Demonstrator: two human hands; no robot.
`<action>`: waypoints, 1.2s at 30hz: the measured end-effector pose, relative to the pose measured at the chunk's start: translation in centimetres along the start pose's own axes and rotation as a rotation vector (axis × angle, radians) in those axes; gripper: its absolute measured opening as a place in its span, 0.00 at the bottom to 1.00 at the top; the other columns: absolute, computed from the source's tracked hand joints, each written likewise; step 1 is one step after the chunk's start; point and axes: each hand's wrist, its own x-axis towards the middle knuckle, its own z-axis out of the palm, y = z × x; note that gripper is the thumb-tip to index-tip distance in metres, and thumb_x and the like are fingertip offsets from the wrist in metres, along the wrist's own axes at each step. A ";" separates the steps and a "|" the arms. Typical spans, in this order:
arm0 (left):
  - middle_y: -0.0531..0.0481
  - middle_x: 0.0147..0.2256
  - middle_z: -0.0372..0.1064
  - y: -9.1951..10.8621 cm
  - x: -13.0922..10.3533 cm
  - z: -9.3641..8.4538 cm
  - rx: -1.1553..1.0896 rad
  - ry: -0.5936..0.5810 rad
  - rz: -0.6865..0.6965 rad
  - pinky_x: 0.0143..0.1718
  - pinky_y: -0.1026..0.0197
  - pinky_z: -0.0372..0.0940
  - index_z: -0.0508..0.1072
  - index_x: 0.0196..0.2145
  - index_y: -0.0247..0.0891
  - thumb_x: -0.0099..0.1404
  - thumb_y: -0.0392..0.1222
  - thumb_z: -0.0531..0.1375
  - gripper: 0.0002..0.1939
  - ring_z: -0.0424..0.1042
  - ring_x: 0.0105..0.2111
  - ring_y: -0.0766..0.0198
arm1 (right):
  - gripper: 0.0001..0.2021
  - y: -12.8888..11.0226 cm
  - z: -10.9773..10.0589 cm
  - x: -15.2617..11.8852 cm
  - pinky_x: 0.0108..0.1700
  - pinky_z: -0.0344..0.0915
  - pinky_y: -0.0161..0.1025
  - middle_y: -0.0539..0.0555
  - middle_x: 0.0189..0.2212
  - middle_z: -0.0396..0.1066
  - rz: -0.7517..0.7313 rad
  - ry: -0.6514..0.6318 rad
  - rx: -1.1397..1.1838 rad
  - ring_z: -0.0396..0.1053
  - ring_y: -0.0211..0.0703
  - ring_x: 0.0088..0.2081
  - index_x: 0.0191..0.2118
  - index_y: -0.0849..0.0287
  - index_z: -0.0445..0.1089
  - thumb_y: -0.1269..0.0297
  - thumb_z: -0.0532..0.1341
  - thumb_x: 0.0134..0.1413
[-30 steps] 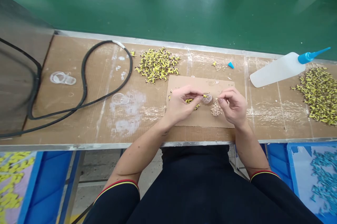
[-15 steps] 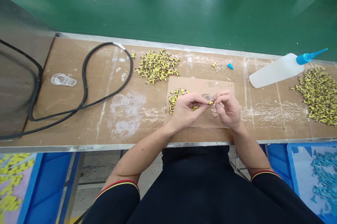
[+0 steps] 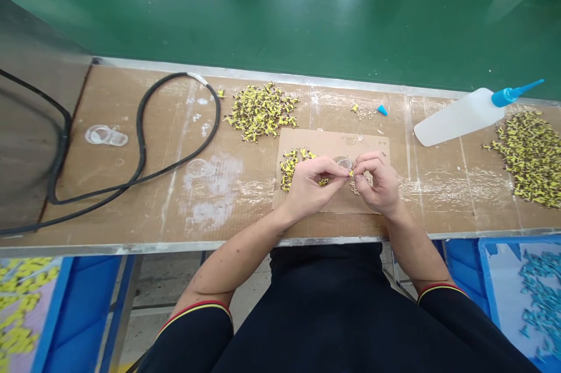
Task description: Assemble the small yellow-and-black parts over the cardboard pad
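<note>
Over a flat cardboard sheet (image 3: 328,138), my left hand (image 3: 313,186) pinches a small yellow piece (image 3: 351,173) between thumb and fingertips. My right hand (image 3: 377,183) is closed in a pinch right against that piece; whatever its fingertips hold is too small to make out. Just behind the fingertips lies a small clear round dish (image 3: 343,163). Tiny pale pieces (image 3: 354,187) are scattered under my right hand, which partly hides them. A small heap of yellow and dark pieces (image 3: 288,169) lies left of my left hand.
Larger heaps of yellow and dark pieces lie behind (image 3: 263,113) and at the right (image 3: 537,156). A white squeeze bottle (image 3: 460,118) rests on its side near a blue cap (image 3: 382,110). A black cable (image 3: 142,127) loops at the left. Blue crates (image 3: 83,303) stand below the table.
My right fingertips have shifted slightly left and closed in on the yellow piece. My left hand keeps its pinch almost in place.
</note>
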 end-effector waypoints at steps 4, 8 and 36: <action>0.48 0.33 0.82 0.3 -0.1 0.0 0.165 0.005 0.126 0.37 0.62 0.77 0.80 0.32 0.39 0.64 0.33 0.67 0.04 0.82 0.34 0.63 | 0.06 0.0 0.2 -0.1 0.35 0.69 0.43 0.50 0.32 0.71 0.009 0.007 -0.014 0.71 0.43 0.33 0.37 0.51 0.67 0.71 0.59 0.61; 0.49 0.34 0.83 0.0 -0.5 0.2 0.290 0.050 0.285 0.41 0.61 0.79 0.80 0.32 0.41 0.64 0.31 0.65 0.07 0.84 0.37 0.63 | 0.06 0.1 0.6 -0.4 0.35 0.70 0.43 0.50 0.33 0.71 0.010 0.028 -0.003 0.71 0.43 0.33 0.37 0.51 0.66 0.72 0.59 0.60; 0.55 0.33 0.79 -0.3 -1.0 0.8 -0.099 0.020 0.119 0.40 0.68 0.77 0.67 0.57 0.43 0.64 0.31 0.68 0.26 0.82 0.34 0.68 | 0.04 -0.6 0.2 -0.4 0.30 0.70 0.38 0.50 0.31 0.74 0.007 0.030 0.168 0.71 0.40 0.31 0.40 0.53 0.70 0.70 0.60 0.64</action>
